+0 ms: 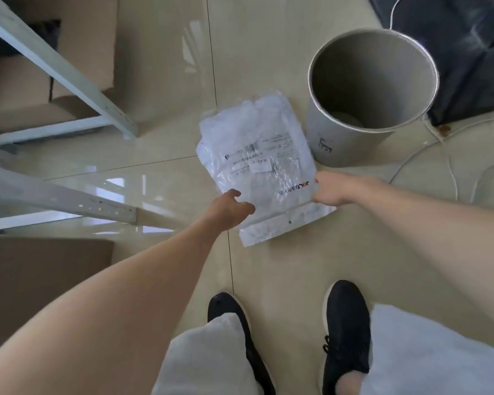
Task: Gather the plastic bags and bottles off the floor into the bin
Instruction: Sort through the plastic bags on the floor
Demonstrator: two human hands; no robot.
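A clear plastic bag [257, 166] with white contents and printed labels lies flat on the tiled floor in the middle of the head view. My left hand [230, 208] rests at the bag's near left edge with its fingers curled onto the plastic. My right hand [332, 188] is at the bag's near right edge, fingers closing on that edge. A grey round bin [374, 84] stands open just right of the bag's far end. Something pale lies at the bin's bottom. No bottle shows.
White metal frame legs [109, 109] and brown cardboard boxes [20, 104] fill the left side. A dark cloth [465, 52] lies behind the bin, and white cables [428, 149] trail over the floor at right. My black shoes [345, 332] stand at the near edge.
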